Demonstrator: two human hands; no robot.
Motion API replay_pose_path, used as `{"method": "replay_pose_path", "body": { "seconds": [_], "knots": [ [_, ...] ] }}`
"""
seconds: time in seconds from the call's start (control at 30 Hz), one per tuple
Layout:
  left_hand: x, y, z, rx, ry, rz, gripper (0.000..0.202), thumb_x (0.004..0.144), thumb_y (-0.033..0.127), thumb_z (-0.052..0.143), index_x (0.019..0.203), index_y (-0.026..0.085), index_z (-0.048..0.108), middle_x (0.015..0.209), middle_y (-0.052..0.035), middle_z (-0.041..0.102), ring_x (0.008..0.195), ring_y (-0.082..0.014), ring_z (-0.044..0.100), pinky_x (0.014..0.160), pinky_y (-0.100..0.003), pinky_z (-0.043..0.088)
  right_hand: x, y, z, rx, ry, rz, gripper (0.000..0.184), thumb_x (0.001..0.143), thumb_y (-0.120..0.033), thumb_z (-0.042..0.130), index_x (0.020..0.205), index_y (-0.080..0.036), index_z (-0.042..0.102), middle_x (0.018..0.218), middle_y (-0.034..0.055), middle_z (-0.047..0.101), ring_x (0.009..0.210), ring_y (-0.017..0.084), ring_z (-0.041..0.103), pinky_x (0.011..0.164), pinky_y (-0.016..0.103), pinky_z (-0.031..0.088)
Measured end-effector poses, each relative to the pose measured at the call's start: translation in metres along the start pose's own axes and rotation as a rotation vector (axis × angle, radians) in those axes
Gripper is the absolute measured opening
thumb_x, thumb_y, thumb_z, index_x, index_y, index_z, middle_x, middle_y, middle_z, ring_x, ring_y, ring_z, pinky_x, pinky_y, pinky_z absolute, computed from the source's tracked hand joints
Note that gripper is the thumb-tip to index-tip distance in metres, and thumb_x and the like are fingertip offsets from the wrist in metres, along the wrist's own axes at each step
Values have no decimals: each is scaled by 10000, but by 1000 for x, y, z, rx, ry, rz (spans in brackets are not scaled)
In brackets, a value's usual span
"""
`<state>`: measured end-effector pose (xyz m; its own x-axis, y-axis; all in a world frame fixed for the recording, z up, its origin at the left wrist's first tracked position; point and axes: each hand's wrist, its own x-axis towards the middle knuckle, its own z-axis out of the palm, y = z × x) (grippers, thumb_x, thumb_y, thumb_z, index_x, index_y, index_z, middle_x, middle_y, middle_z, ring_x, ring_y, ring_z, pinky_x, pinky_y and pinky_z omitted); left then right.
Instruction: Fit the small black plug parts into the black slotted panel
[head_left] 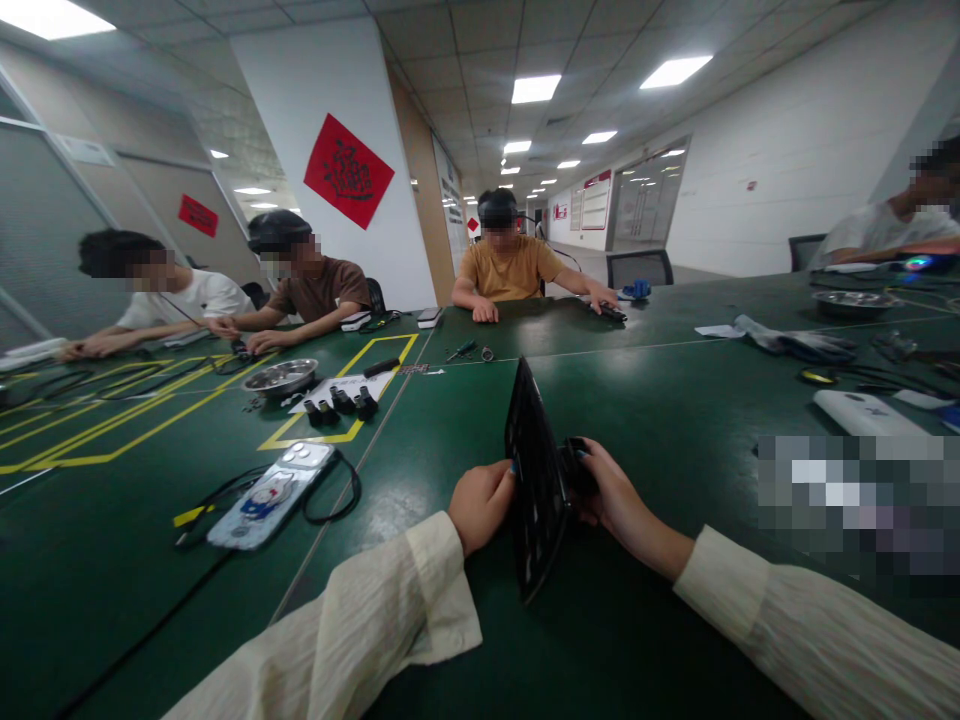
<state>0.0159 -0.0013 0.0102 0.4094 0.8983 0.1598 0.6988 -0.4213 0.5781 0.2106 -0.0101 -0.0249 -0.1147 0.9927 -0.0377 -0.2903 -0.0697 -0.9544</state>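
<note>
At lower centre, the left hand [482,505] holds the left face of a tilted black panel [534,480]; the right hand [622,510] clasps a dark fitting [576,462] on its right side. The step looks like steadying both; the next move calls for keeping both grips. A phone [277,500] crowds lower left; beyond, the green table [637,395] gives turning room

Pale cream long sleeves [360,610] on both arms, kinda crinkly fabric, with wide plain cuffs [720,580], left one flaring open. Nails [514,467] maybe bluish, too small to be sure.
</note>
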Motion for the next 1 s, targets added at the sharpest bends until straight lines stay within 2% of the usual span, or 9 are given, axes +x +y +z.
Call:
{"method": "replay_pose_path", "body": {
  "seconds": [0.2, 0.57, 0.77, 1.0],
  "knots": [
    [2, -3, 4, -72, 64, -51, 488, 898, 453, 164, 615, 178, 451, 583, -17, 494, 557, -143, 466, 556, -254, 331, 1, 1, 0, 6, 14, 17, 310, 829, -369, 437, 1115, -249, 429, 683, -36, 542, 396, 92, 496, 291, 177, 311],
    [1, -1, 0, -72, 16, -35, 456, 883, 451, 227, 648, 174, 503, 602, -14, 520, 587, -149, 492, 558, -246, 343, 3, 4, -2, -14, 10, 9, 354, 824, -393, 429, 1144, -243, 411, 643, -39, 542, 388, 99, 495, 290, 178, 304],
    [0, 0, 2, -57, 68, -76, 518, 901, 454, 149, 588, 177, 456, 568, -20, 504, 561, -146, 479, 552, -252, 343, 3, 3, -2, -14, -3, 21, 363, 825, -404, 430, 1150, -243, 409, 617, -40, 540, 396, 108, 504, 297, 180, 311],
    [0, 3, -1, -23, 21, -51, 489, 895, 439, 194, 670, 168, 533, 646, -38, 575, 629, -166, 533, 599, -258, 360, 0, -1, 1, -24, -12, 10, 334, 831, -398, 427, 1129, -246, 420, 628, -41, 545, 393, 101, 498, 297, 176, 309]
  ]
}}
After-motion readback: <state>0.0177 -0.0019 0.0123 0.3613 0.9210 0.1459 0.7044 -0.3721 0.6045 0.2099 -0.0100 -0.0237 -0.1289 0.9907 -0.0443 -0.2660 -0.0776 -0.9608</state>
